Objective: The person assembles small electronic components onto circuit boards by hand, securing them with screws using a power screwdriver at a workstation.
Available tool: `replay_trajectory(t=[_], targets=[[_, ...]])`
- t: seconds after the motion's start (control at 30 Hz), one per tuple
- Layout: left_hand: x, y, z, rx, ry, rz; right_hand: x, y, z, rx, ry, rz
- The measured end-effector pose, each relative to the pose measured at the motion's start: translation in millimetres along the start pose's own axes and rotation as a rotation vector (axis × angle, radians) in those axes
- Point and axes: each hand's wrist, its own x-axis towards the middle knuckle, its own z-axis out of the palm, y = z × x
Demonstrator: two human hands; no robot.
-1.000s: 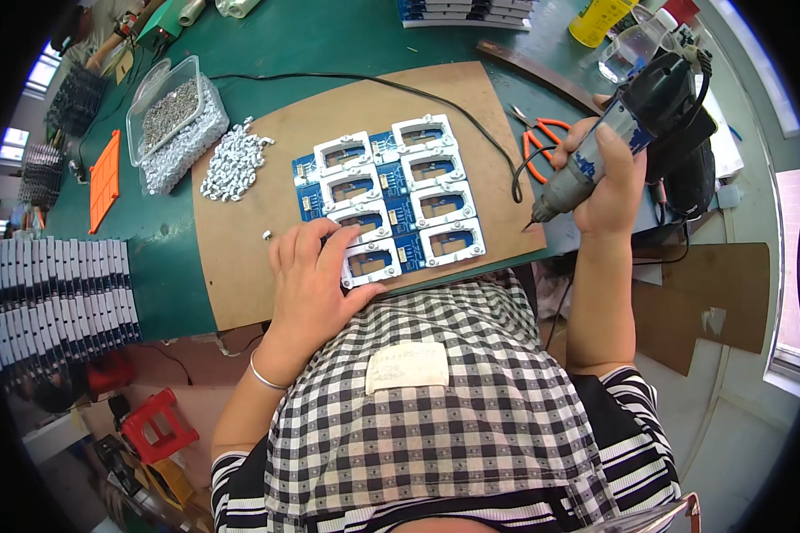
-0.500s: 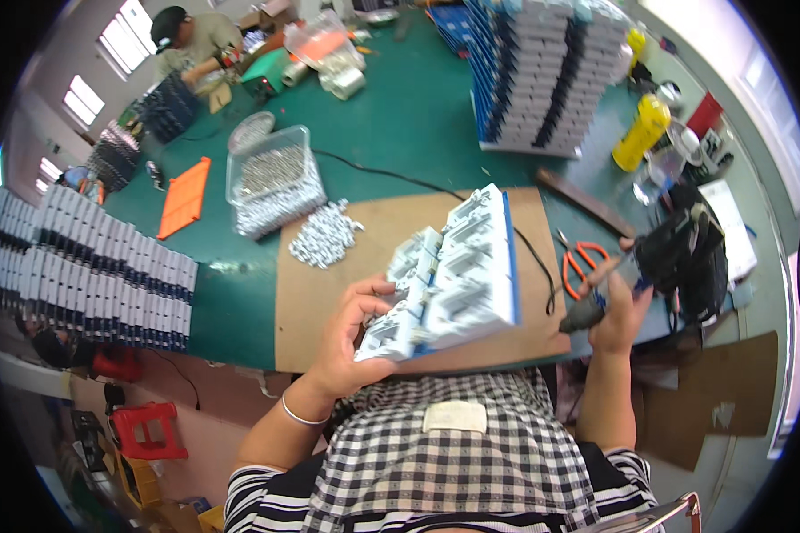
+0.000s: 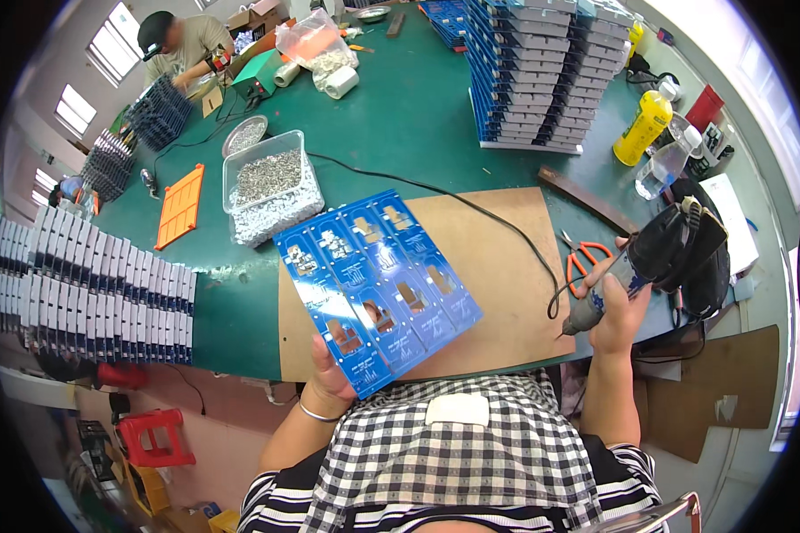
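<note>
My left hand (image 3: 331,375) grips the near-left corner of a blue panel (image 3: 391,306) with rows of cut-out windows and white print. The panel is tilted above a brown board (image 3: 507,231), its blue face up. Through two far windows small white parts show; the rest of their pile is hidden beneath. In my right hand (image 3: 618,313) is a grey electric screwdriver (image 3: 588,311), its thin bit pointing left over the board's right edge. Orange-handled pliers (image 3: 578,262) lie just beyond that hand.
A clear tub (image 3: 271,191) of screws and white parts stands beyond the panel. Stacked panels rise at left (image 3: 107,284) and far right (image 3: 533,80). A black cord (image 3: 418,185) crosses the board. A yellow bottle (image 3: 644,124) and a dark bar (image 3: 587,200) are at right. Another person (image 3: 187,49) sits far left.
My left hand has turned the panel over, from its white-framed side to its blue face, and moved it left over the white parts. The screwdriver has stayed nearly in place.
</note>
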Motion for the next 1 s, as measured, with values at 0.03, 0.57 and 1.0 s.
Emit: replay_trajectory(t=[0.03,0.57,1.0], targets=[[-1.0,-1.2,-0.7,0.024,0.048,0.043,-0.7,-0.3,0.0,-0.009,-0.009,-0.008],[-4.6,-2.5,-6.0,0.055,0.01,-0.059,-6.9,-3.2,1.1,-0.012,-0.051,-0.022],[1.6,-5.2,38.1,0.147,0.062,-0.126,-9.3,-3.4,-3.4,-0.018,-0.088,-0.031]])
